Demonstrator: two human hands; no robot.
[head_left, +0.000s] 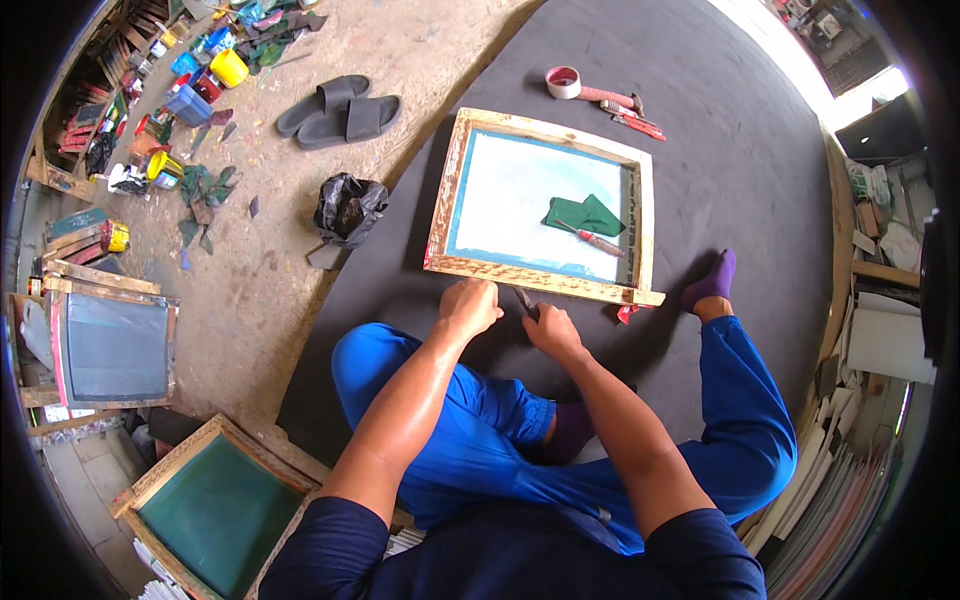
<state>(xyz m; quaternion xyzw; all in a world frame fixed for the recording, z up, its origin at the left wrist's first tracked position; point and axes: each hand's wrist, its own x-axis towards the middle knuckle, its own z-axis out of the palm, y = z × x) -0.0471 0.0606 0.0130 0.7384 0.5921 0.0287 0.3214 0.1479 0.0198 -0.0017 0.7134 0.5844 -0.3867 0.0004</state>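
Observation:
In front of me a wooden screen-printing frame (545, 279) lies on the dark mat, its pale mesh (500, 185) edged in blue. A green scrap of cloth (585, 213) and a small red-handled tool (600, 243) rest inside it. My left hand (470, 308) is closed at the frame's near edge; whatever it may grip is hidden. Just to its right, my right hand (555, 332) is closed on a slim dark tool (525, 302), whose tip points toward that edge. The tool's exact kind is not clear.
Beyond the frame lie a tape roll (563, 83), a hammer (610, 97) and a red cutter (640, 126). Black slides (350, 112) and a black plastic bag (350, 208) are left. Paint pots (229, 68) and more screens (220, 510) crowd the left side. My purple-socked foot (712, 280) is right.

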